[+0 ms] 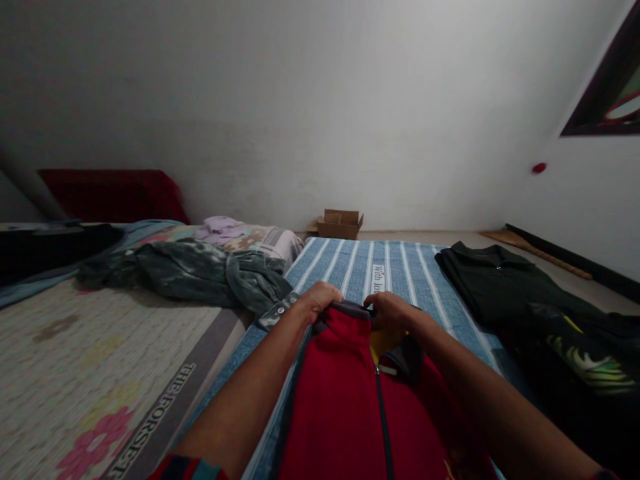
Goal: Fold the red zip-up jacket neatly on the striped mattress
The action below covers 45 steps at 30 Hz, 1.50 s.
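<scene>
A red zip-up jacket (pixel 333 387) with a dark grey collar and a yellow inside lies before me on the blue-and-white striped cloth. Its dark zip runs down the front, partly undone at the neck, where a pale zip pull shows. My left hand (pixel 320 300) pinches the left end of the collar. At the collar's other side, my right hand (pixel 393 311) has its fingers closed on the edge near the zip opening. The jacket's lower part runs out of view at the bottom.
Left of me, a crumpled grey-green garment (pixel 200 273) lies across a flowered mattress (pixel 165 347). A folded dark jacket (pixel 495 273) and black clothing lie at the right. By the far wall stand an open cardboard box (pixel 340 230) and a red cloth-like bundle (pixel 113 193).
</scene>
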Tool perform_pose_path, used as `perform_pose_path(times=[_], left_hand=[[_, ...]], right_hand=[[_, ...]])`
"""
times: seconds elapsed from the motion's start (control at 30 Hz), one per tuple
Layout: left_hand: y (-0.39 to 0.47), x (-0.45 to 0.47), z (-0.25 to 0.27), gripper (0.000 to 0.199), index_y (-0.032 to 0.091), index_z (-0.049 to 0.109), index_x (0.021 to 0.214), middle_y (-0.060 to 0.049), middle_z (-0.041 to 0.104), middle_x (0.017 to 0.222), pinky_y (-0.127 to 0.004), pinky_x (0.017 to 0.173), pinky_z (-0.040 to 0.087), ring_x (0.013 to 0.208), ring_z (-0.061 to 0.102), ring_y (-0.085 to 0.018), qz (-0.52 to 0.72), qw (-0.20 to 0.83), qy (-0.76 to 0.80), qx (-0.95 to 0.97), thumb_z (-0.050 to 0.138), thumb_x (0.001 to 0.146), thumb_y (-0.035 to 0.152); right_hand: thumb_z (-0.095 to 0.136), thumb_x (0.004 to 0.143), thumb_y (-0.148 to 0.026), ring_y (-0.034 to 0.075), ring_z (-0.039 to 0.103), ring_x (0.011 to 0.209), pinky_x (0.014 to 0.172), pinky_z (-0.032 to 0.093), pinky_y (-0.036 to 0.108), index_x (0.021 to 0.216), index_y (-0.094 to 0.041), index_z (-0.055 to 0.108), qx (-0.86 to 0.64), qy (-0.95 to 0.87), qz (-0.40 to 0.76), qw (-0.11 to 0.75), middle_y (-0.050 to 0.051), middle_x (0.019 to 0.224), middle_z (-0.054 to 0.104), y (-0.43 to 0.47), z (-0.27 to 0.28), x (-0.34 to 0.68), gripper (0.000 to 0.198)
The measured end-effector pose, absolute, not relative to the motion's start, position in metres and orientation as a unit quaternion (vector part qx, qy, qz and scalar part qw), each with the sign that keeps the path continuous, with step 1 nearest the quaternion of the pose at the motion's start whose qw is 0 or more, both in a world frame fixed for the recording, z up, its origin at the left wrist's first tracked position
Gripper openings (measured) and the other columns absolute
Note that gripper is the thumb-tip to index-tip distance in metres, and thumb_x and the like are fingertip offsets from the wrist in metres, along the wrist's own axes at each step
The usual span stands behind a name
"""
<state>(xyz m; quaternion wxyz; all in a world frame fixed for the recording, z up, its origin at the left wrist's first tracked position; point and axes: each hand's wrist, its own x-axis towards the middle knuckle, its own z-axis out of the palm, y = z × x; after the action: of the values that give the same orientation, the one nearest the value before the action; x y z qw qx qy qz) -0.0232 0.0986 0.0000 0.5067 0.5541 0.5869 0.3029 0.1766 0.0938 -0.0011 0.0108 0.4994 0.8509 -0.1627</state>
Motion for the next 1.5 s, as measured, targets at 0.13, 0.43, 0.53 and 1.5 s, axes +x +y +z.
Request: perform_pose_path(times=[0.13,0.43,0.53,1.5], left_hand=[[0.094,-0.028,0.004,0.013,0.013,0.059,0.062,0.003,0.054,0.052,-0.021,0.046,0.036,0.046,0.047,-0.009,0.330,0.569,0.547,0.519,0.056,0.050,0.017],[0.089,-0.037,-0.005,0.017,0.014,0.059,0.065,0.004,0.055,0.050,-0.018,0.044,0.032,0.042,0.046,-0.008,0.372,0.645,0.490,0.453,0.057,0.048,0.013],[0.088,-0.040,-0.005,0.018,0.014,0.060,0.066,0.004,0.055,0.049,-0.018,0.042,0.030,0.041,0.046,-0.008,0.355,0.648,0.496,0.456,0.057,0.048,0.013],[0.080,-0.050,0.020,0.041,0.016,0.073,0.087,0.000,0.071,0.087,-0.022,0.076,0.044,0.086,0.061,-0.016,0.267,0.415,0.493,0.717,0.044,0.060,0.009]], right_hand=[[0.063,0.072,-0.034,0.021,0.064,0.085,0.062,0.041,0.023,0.111,-0.019,0.065,0.502,0.852,-0.149,0.010,0.009,0.098,0.069,0.086,0.004,0.177,0.042],[0.055,0.070,-0.024,0.020,0.064,0.076,0.054,0.036,0.022,0.097,-0.017,0.070,0.494,0.860,-0.124,0.036,0.009,0.088,0.070,0.082,0.014,0.177,0.031],[0.053,0.071,-0.023,0.019,0.063,0.076,0.055,0.036,0.023,0.096,-0.016,0.070,0.489,0.864,-0.114,0.033,0.009,0.088,0.070,0.081,0.016,0.178,0.031],[0.051,0.080,-0.025,0.021,0.063,0.082,0.062,0.037,0.024,0.096,-0.020,0.068,0.503,0.861,-0.070,0.022,0.008,0.090,0.069,0.076,0.015,0.182,0.024]])
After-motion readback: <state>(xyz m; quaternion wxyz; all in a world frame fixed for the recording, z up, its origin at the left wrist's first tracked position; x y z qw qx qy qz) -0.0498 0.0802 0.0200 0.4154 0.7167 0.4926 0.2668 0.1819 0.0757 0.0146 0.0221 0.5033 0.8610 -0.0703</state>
